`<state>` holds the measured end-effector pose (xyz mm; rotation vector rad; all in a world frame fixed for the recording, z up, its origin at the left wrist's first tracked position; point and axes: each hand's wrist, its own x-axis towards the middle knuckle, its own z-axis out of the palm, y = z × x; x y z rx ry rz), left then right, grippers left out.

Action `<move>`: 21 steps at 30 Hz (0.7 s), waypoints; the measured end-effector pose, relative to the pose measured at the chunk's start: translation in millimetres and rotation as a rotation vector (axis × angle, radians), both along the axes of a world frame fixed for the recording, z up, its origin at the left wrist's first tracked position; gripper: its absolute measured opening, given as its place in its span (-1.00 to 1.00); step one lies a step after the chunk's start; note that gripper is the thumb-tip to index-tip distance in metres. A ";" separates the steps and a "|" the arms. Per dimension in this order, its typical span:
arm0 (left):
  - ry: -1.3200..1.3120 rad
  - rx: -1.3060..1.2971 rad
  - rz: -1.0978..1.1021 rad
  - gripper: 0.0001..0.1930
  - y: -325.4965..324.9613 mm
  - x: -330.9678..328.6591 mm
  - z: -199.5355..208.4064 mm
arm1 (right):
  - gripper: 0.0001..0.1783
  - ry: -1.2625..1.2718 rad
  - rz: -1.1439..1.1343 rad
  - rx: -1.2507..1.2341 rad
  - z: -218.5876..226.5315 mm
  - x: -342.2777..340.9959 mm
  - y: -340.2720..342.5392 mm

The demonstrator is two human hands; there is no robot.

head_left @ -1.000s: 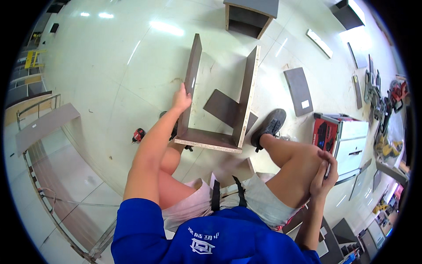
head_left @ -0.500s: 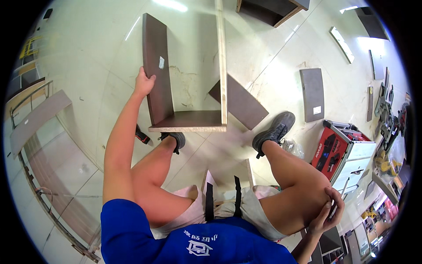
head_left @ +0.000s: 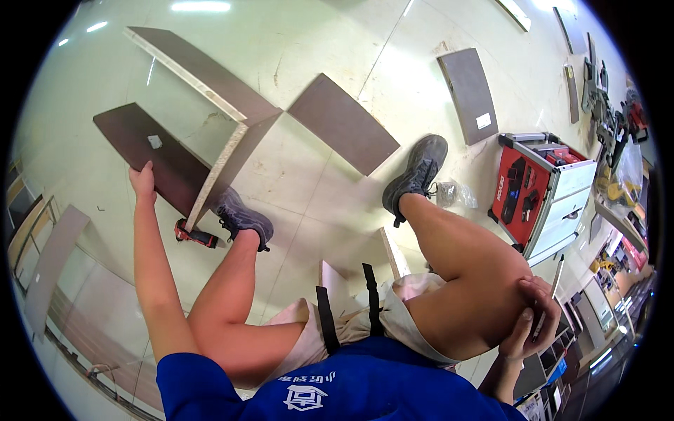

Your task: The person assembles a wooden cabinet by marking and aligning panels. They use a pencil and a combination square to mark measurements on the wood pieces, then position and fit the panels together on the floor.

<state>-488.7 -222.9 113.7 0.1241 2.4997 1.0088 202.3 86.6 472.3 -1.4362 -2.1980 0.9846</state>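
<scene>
My left hand (head_left: 144,181) grips the outer edge of a dark brown board (head_left: 158,151) bearing a small white label. That board is joined with two others into a three-sided, U-shaped frame with pale raw edges, tilted over the floor beyond my left shoe. The frame's connecting board (head_left: 235,158) is toward me, its far side panel (head_left: 193,67) standing up. A red-and-black power tool (head_left: 195,235) lies just below the frame's near corner, partly covered. Against my right knee rests my right hand (head_left: 531,319), fingers curled around a thin pencil-like stick (head_left: 558,275).
Loose brown boards lie flat on the tiles, one ahead (head_left: 344,125) and one farther right (head_left: 469,95). A red-and-silver tool case (head_left: 540,193) stands right of my right shoe, with a clear plastic bag (head_left: 455,194) beside it. A metal-framed rack (head_left: 53,266) is at left.
The board frame has swung leftward and turned, with my left hand still on its edge. My view has shifted to the right. The right hand stays at the knee.
</scene>
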 end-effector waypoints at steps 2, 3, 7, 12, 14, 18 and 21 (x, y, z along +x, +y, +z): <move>0.027 -0.054 0.013 -0.56 -1.5 -3.1 -2.2 | -0.66 -0.008 -0.070 -0.014 1.4 -5.0 -0.6; 0.024 -0.073 0.021 -0.56 -3.6 -3.6 -5.6 | -0.66 -0.019 -0.067 -0.019 2.4 -12.3 0.6; 0.046 -0.157 0.028 -0.47 -20.6 -17.2 8.9 | -0.65 0.084 -0.107 -0.095 -4.6 -4.4 8.0; 0.600 -0.483 -0.287 -0.37 39.3 40.1 54.6 | -0.73 0.399 -0.255 -0.184 -35.6 10.4 37.6; 0.849 -0.300 -0.669 -0.36 106.5 112.7 99.5 | -0.81 0.403 -0.235 -0.068 -96.4 27.3 73.9; 0.273 0.284 -0.954 -0.68 182.7 240.2 122.6 | -0.76 0.589 -0.226 -0.235 -284.6 -26.8 117.3; -0.347 0.112 -0.770 -0.76 201.8 338.7 75.6 | -0.70 0.451 0.008 -0.180 -372.0 -44.3 116.8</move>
